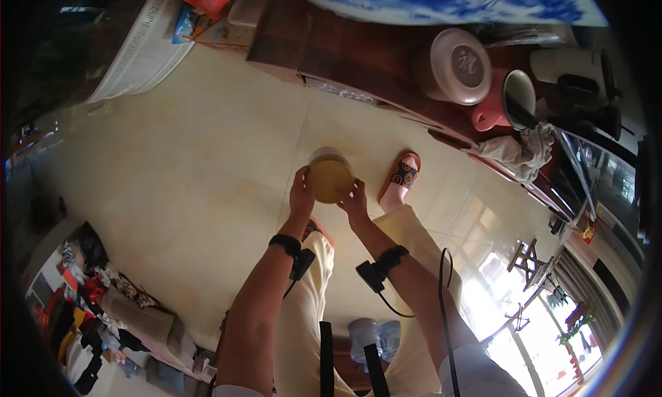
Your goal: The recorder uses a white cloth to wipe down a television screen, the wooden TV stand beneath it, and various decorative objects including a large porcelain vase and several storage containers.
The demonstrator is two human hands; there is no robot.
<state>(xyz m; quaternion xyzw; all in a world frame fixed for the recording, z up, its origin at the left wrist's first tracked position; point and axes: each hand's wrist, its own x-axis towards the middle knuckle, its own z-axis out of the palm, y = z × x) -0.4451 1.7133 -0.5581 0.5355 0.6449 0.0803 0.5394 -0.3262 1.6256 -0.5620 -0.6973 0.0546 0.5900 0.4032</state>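
Between my two hands is a round tan-yellow container (331, 180) with a flat circular face and a paler side showing at its far edge. It hangs over the floor, in front of my legs. My left hand (301, 191) grips its left side, fingers along the rim. On the opposite side, the fingers of my right hand (354, 200) curl against the lower right edge. Whether the face is a lid or the container's inside, I cannot tell. Each wrist wears a black strap with a small box and cable.
A dark red wooden cabinet (358, 59) runs along the far right. On it stand a pinkish round tin (460, 66), a red mug (493, 107) and a crumpled cloth (517, 152). Clothes (86, 314) heap at the left. My slippered foot (400, 176) is on the tiled floor.
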